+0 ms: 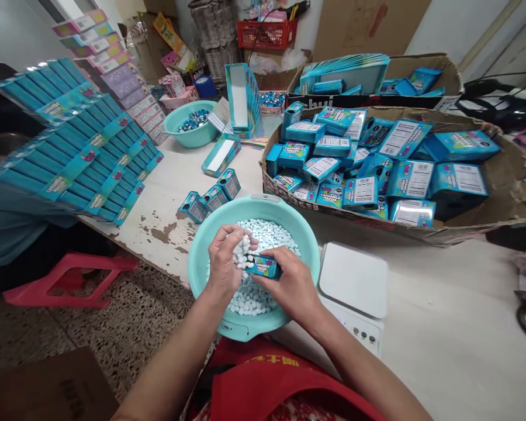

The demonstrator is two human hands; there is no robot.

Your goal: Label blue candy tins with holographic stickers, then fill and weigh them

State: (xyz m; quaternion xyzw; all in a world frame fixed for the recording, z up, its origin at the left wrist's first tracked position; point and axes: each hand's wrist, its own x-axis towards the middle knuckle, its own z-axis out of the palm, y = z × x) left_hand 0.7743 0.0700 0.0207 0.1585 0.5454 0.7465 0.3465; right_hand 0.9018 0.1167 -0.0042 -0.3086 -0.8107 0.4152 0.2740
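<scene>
Over a turquoise basin point(197, 280) of small white candies point(274, 234), my right hand point(291, 280) grips a blue candy box point(263, 266) labelled "Caramelo Macizo". The box lies on its side, with its end toward my other hand. My left hand point(225, 257) is cupped round a heap of the white candies point(242, 250), right at that end of the box. Some candies sit at the box's mouth. Just beyond the basin, three similar small boxes point(213, 197) stand in a row on the table.
A white scale point(354, 279) stands right of the basin. Behind it, a large carton point(403, 231) holds many blue boxes. Stacked display trays point(87, 146) rise at the left, near a red stool point(70, 292). Another turquoise basin point(193, 137) holds shiny blue pieces.
</scene>
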